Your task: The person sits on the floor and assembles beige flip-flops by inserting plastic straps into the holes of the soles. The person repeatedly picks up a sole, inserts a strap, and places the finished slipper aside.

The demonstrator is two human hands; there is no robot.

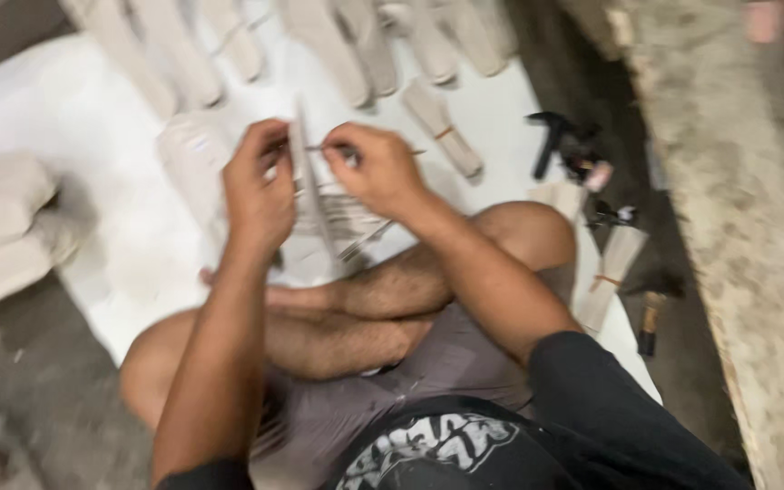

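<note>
While the person sits cross-legged on the white sheet (93, 136), the left hand (258, 186) grips a thin pale panel (306, 177) upright at its middle, and the right hand (381, 168) pinches a thin rod (328, 147) against it; blur hides finer detail. Seemingly mid-fitting; next needs steady alignment.

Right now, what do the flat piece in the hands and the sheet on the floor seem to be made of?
Flat piece: pale, thin and stiff, seemingly card or thin board with a matt face; blur leaves it open. Sheet: white, smooth, lying flat under the piles, probably plastic or cloth.
</note>
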